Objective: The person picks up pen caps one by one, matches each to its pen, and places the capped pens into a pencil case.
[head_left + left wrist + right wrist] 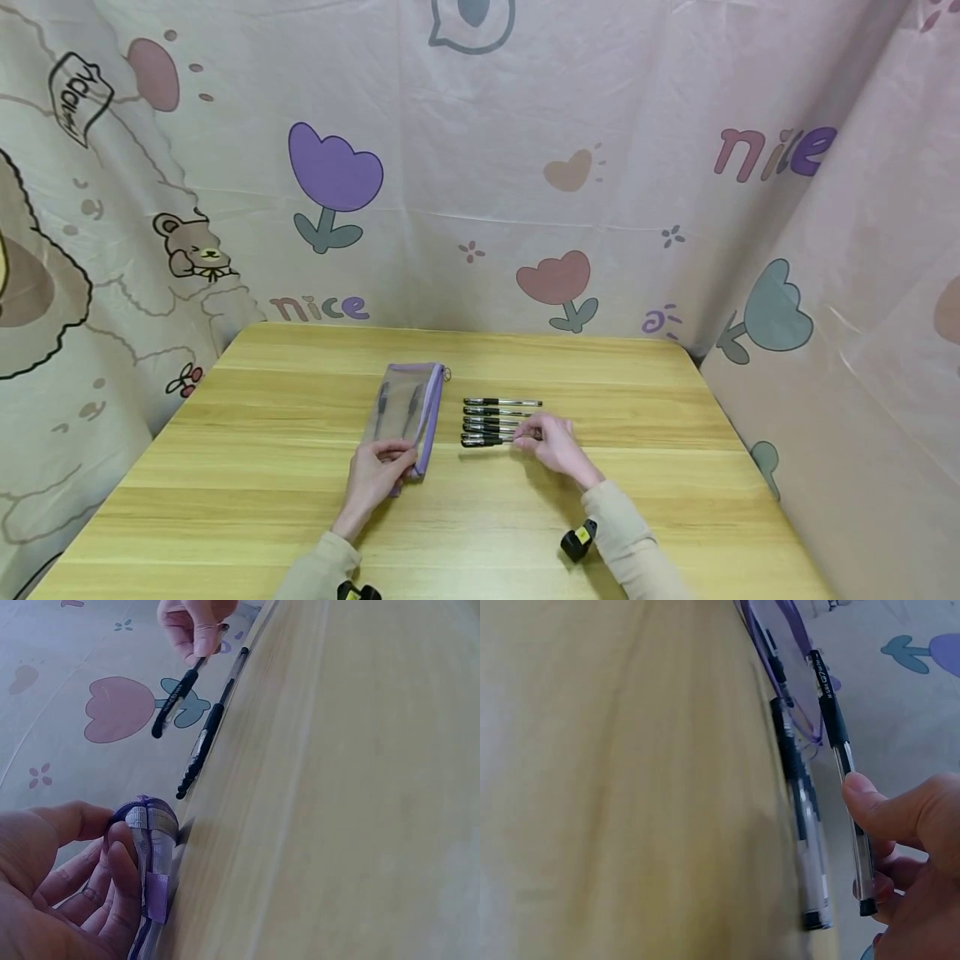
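Now the left hand (372,479) pinches the near end of a clear mesh pencil pouch with purple trim (405,408) at mid-bench, while the right hand (553,446) grips one black-capped clear pen (844,757) lifted from the pen row (495,421) beside it.

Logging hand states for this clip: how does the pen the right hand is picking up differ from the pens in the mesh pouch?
The held pen is pinched by the right hand and lifted off the table; the pouch pens lie enclosed in the purple mesh pouch, gripped by the left hand. The held pen lies crosswise, the pouch pens lengthwise. All look black-capped.
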### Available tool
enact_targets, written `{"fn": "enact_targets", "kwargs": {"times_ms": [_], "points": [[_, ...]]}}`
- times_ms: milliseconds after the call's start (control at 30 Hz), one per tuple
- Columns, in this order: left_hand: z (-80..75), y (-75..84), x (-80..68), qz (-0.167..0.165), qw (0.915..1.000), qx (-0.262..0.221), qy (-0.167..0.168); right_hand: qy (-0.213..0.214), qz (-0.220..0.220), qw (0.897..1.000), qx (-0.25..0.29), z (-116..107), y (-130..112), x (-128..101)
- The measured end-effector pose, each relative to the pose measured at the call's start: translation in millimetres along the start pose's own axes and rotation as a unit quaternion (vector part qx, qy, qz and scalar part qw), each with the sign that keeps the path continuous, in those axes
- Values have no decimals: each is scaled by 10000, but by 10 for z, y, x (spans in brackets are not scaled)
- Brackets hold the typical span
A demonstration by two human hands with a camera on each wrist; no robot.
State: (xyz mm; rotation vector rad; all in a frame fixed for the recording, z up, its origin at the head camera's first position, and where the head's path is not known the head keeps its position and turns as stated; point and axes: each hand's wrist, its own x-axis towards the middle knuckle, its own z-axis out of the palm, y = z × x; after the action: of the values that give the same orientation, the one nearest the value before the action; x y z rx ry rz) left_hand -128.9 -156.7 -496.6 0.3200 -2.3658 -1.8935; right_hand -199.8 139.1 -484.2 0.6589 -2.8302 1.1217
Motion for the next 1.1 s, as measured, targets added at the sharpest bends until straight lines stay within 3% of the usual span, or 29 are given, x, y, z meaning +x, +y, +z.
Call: {"fn": "enact_targets", "kwargs": {"times_ms": [433, 900, 967, 1100], "points": [[3, 15, -10, -136, 9999, 23, -27, -516, -143, 9985, -122, -67, -104, 223], [-11, 25, -12, -27, 10000, 45, -10, -970, -57, 9945, -402, -82, -233, 331], [-13, 24, -13, -23, 10000, 39, -16, -1131, -84, 9933, -238, -92, -245, 351], [-14, 23, -11, -16, 10000, 28, -5, -1648, 222, 9843, 585, -112, -268, 398]]}}
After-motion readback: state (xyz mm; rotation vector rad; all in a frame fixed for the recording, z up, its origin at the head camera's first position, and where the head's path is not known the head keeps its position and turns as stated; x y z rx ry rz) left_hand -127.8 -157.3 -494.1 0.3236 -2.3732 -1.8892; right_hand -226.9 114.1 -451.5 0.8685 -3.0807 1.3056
